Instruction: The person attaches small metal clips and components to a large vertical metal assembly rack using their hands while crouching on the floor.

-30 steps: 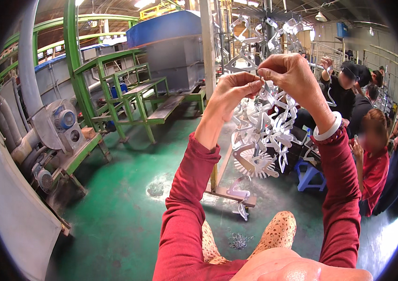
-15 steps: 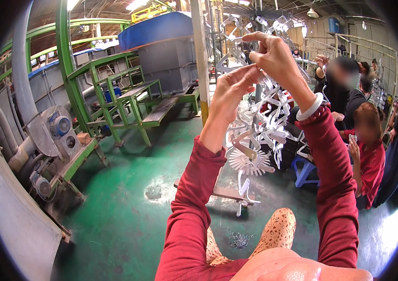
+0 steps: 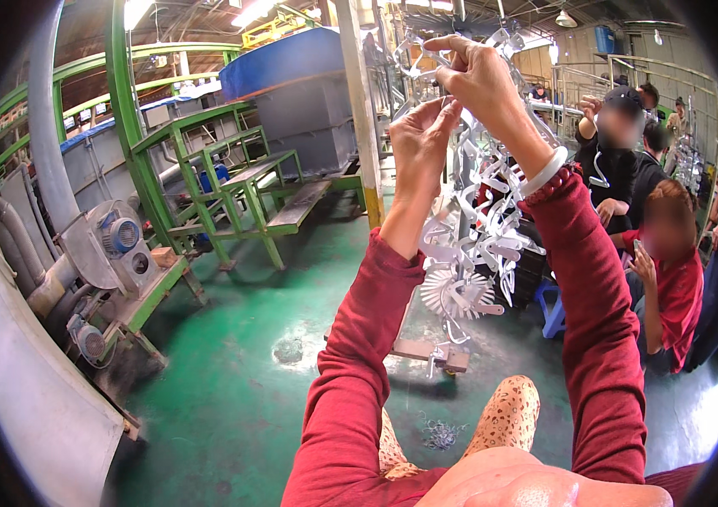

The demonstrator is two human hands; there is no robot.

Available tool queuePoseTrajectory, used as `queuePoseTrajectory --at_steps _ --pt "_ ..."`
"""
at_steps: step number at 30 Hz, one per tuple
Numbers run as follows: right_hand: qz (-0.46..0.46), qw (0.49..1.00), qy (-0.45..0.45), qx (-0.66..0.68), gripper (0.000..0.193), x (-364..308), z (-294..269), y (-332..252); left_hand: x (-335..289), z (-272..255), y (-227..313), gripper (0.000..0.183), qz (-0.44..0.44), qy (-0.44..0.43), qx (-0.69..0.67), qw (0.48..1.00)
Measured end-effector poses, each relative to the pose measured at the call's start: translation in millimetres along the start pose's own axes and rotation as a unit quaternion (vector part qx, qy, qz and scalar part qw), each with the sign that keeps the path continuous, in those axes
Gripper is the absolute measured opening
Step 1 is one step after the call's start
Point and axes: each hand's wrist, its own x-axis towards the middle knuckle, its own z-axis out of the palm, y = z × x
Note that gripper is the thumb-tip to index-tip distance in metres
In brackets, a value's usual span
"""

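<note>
Both my arms, in red sleeves, reach up to a hanging cluster of silver bent metal pieces point(image 3: 502, 194) strung on a tall upright rack. My left hand point(image 3: 420, 139) is closed in a pinch, thumb against fingertips; what lies between them is too small to make out. Just above and to its right, my right hand point(image 3: 475, 78), with a white bangle on the wrist, stretches its index finger out to the left over the upper metal pieces. Its other fingers are curled, and what they hold is hidden. Below the hands hangs a pale finned disc point(image 3: 460, 291).
A wooden base piece point(image 3: 426, 348) stands under the rack. Small wire scraps point(image 3: 442, 435) lie on the green floor near my knees. Seated co-workers point(image 3: 667, 279) and a blue stool point(image 3: 551, 311) are at right; green steps point(image 3: 249, 182) and a blower point(image 3: 118, 241) at left.
Both hands have shifted slightly upward along the rack. The hanging metal pieces have swung or turned a little, and the view has tilted slightly.
</note>
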Motion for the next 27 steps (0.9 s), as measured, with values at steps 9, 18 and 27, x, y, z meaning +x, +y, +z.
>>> queuePoseTrajectory --at_steps 9,18,27 --pt "-0.006 0.999 0.044 0.012 0.030 0 -80 6 60 1 15 0.024 0.052 -0.004 0.127 0.991" --pt "0.007 0.997 -0.013 -0.070 0.023 -46 -142 -1 117 6 14 0.022 0.005 0.046 0.165 0.985" --pt "0.027 0.997 -0.064 -0.036 0.023 -61 -176 29 160 9 5 0.018 -0.017 0.041 0.304 0.952"
